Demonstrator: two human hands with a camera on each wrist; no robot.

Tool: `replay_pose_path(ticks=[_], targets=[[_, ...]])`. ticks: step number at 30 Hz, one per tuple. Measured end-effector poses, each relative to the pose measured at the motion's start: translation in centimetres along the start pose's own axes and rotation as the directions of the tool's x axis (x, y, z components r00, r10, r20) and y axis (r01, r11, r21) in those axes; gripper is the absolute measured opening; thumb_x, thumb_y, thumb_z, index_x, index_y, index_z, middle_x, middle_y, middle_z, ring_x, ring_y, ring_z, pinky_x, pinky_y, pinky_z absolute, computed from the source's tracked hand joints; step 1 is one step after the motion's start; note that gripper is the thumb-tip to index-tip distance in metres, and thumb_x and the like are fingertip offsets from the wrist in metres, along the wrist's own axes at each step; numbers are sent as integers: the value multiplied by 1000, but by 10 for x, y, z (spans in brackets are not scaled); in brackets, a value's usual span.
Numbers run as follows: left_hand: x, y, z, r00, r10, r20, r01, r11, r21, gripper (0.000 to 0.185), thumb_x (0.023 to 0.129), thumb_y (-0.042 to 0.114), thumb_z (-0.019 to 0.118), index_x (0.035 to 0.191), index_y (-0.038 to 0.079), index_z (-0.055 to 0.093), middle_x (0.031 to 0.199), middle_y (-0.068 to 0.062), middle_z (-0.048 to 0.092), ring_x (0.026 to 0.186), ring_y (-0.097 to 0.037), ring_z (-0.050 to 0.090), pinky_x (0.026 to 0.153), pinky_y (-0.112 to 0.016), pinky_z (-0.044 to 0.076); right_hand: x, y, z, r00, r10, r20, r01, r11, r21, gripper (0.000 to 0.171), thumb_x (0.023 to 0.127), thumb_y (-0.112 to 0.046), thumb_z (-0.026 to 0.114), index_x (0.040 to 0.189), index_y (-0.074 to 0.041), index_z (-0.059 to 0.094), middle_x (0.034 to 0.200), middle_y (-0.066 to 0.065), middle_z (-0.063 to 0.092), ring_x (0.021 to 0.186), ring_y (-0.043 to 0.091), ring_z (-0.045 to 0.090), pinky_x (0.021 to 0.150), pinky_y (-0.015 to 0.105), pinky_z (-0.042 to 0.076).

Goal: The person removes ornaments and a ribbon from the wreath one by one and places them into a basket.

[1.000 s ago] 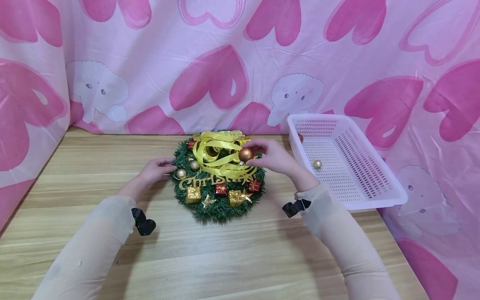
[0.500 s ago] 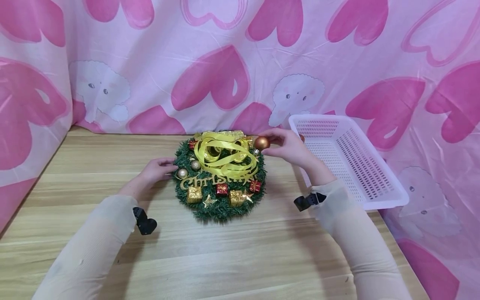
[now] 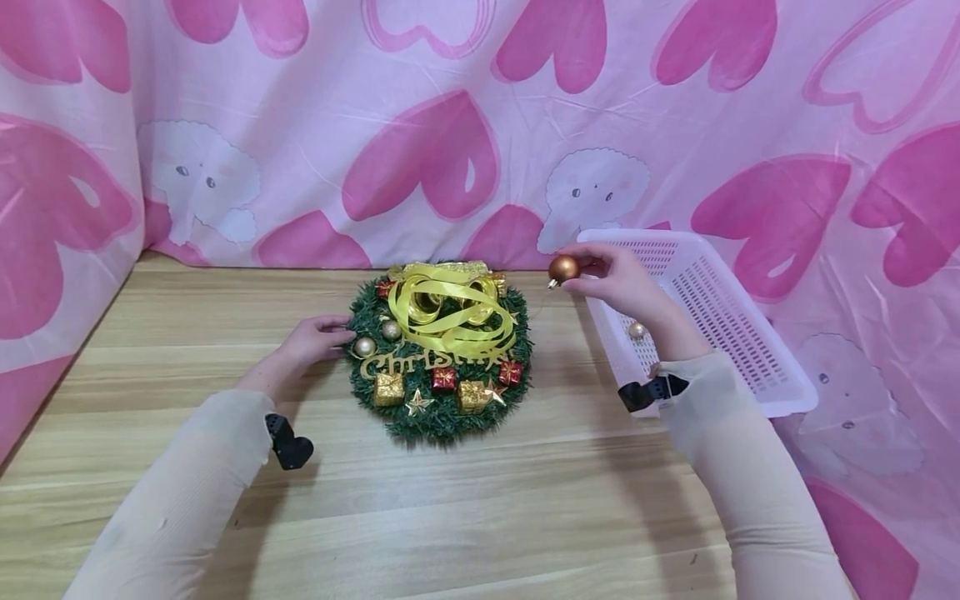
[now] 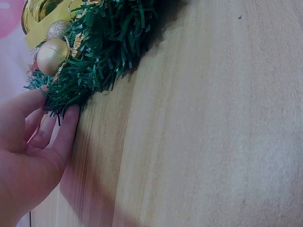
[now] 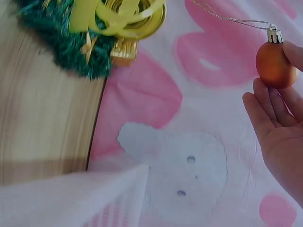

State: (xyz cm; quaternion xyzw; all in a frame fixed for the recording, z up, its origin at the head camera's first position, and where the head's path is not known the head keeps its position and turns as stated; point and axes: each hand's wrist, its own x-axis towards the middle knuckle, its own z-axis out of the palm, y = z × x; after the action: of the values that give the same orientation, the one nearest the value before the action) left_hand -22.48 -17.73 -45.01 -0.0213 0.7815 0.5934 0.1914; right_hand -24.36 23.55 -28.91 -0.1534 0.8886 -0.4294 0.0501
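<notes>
My right hand [image 3: 622,287] pinches a copper-orange Christmas bauble [image 3: 564,268] between thumb and fingers, above the near-left side of the basket. In the right wrist view, a thin gold hanging string [image 5: 232,20] trails from the bauble's silver cap. A green Christmas wreath [image 3: 438,429] lies on the table, with gold bells, loops of yellow ribbon [image 3: 450,342], small gift boxes, stars and gold lettering. My left hand [image 3: 318,340] holds the wreath's left edge, thumb on the greenery and fingers at its side. Close to that thumb sits a matte gold bauble [image 4: 53,56].
On the right of the wooden table [image 3: 420,517] stands a white perforated basket [image 3: 783,407], partly behind my right hand. Inside it lies a small pale gold bauble [image 3: 637,331]. A pink heart-patterned cloth [image 3: 420,158] hangs along the back and sides.
My right hand has moved right and slightly up from over the wreath to the basket's left side, carrying the orange bauble. The left hand keeps its place on the wreath.
</notes>
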Motion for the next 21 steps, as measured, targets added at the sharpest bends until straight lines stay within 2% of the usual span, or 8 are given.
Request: replay_pose_path(ticks=[5, 9, 11, 16, 21], targets=[[1, -1, -1, 1000, -3, 0, 3, 1000, 2, 55, 96, 10, 49, 143, -5, 26, 141, -29, 36, 103, -10, 52, 95, -23, 52, -2, 4, -13, 999, 15, -30, -16, 999, -36, 46, 81, -4, 68, 125, 1, 56, 120, 20, 59, 90, -2, 57, 81, 6, 50], [1, 0, 0, 1000, -7, 0, 7, 1000, 5, 55, 96, 11, 50, 143, -4, 26, 142, -28, 36, 110, -17, 52, 98, -26, 50, -3, 10, -24, 998, 21, -51, -25, 998, -66, 46, 82, -5, 68, 126, 0, 55, 117, 18, 60, 88, -5, 56, 78, 6, 50], [1, 0, 0, 1000, -7, 1, 7, 1000, 7, 55, 96, 11, 50, 143, -4, 26, 142, -29, 36, 114, -20, 51, 99, -27, 50, -3, 15, -29, 997, 35, -66, -40, 997, -72, 44, 82, -6, 68, 125, 0, 57, 114, 13, 62, 87, -5, 57, 78, 6, 50], [1, 0, 0, 1000, -11, 4, 11, 1000, 0, 55, 96, 10, 49, 144, -4, 25, 142, -28, 36, 116, -23, 50, 98, -25, 49, -6, 27, -42, 993, 29, -112, -40, 995, -90, 43, 81, -10, 72, 121, -1, 60, 97, -8, 65, 84, -4, 59, 75, 6, 52], [2, -1, 0, 1000, 21, 5, -21, 1000, 0, 55, 95, 9, 50, 142, -7, 26, 138, -31, 38, 92, -2, 57, 93, -21, 53, -10, 38, -58, 988, 40, -152, -62, 987, -147, 43, 81, -20, 73, 120, -7, 61, 92, -17, 63, 84, -3, 60, 74, 5, 51]])
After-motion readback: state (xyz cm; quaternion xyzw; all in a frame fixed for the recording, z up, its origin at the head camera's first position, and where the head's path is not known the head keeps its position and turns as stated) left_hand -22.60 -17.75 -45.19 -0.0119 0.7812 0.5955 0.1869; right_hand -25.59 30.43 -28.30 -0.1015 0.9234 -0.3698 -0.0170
